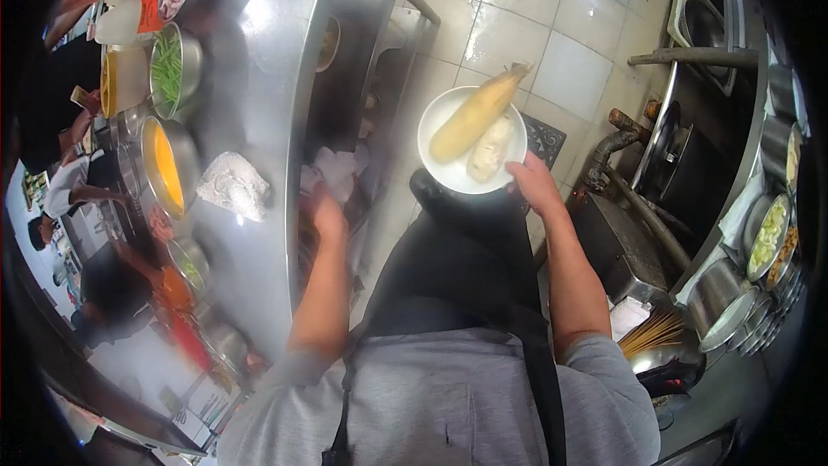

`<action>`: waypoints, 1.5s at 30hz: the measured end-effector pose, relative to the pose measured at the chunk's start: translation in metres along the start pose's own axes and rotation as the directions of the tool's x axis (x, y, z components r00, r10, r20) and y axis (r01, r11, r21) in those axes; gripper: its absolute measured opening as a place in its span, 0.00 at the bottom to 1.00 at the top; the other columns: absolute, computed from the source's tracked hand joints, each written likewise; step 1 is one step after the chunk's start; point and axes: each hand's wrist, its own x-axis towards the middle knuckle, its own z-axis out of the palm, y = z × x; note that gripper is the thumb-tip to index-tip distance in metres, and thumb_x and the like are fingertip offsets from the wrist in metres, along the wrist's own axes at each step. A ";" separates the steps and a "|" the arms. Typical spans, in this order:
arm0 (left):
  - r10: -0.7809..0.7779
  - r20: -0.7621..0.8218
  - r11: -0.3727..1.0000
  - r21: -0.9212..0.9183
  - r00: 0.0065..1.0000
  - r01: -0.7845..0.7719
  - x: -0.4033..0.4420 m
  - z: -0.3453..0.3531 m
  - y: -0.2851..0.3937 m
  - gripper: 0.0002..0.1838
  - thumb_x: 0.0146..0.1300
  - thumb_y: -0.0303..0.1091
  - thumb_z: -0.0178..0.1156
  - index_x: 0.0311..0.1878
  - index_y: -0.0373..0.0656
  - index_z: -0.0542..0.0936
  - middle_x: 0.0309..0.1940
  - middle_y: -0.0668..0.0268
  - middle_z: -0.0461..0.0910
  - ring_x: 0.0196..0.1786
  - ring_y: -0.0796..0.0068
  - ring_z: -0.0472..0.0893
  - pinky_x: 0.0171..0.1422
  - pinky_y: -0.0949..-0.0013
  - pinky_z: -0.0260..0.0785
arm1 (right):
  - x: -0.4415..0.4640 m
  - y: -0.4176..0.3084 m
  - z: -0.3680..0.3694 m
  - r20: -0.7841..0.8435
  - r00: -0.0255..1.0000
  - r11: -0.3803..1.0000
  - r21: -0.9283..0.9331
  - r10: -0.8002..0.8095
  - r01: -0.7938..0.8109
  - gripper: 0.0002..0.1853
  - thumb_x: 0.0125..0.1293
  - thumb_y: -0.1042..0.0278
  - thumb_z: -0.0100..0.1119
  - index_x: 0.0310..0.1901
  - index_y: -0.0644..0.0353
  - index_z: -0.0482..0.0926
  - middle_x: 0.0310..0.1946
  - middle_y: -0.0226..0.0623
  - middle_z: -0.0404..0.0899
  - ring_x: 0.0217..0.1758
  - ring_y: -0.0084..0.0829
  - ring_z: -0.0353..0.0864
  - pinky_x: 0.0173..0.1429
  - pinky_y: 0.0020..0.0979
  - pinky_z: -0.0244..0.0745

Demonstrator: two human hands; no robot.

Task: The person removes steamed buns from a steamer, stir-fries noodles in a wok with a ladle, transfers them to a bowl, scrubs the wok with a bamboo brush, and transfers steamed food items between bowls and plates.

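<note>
As I judged it remotely, the step was a one-handed hold: the right hand [534, 181] was closed on the rim of a round white plate [443, 110] bearing a long, tapering yellow piece [470, 126] and a shorter cream-coloured piece [490, 152], off the long edge of the silver metal worktop [259, 78]. The left hand [324, 212] was near a crumpled white cloth [335, 169]; I could not tell its opening or hold. Any movement called for a level plate.

Grey short-sleeved shirt [448, 388] | black apron [457, 280] | 2 black straps [542, 380] | hands bare

The plate [437, 131] is white, the apron [466, 272] black, and the shirt [448, 380] heather grey.
</note>
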 end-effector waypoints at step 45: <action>0.364 -0.929 0.419 0.098 0.068 -0.903 0.117 -0.098 0.736 0.18 0.78 0.28 0.55 0.68 0.36 0.72 0.66 0.53 0.76 0.68 0.60 0.76 0.76 0.57 0.65 | 0.359 -0.631 -0.051 0.352 0.934 0.901 -0.387 -0.052 0.196 0.17 0.68 0.68 0.56 0.54 0.69 0.79 0.36 0.41 0.83 0.29 0.32 0.82 0.34 0.35 0.82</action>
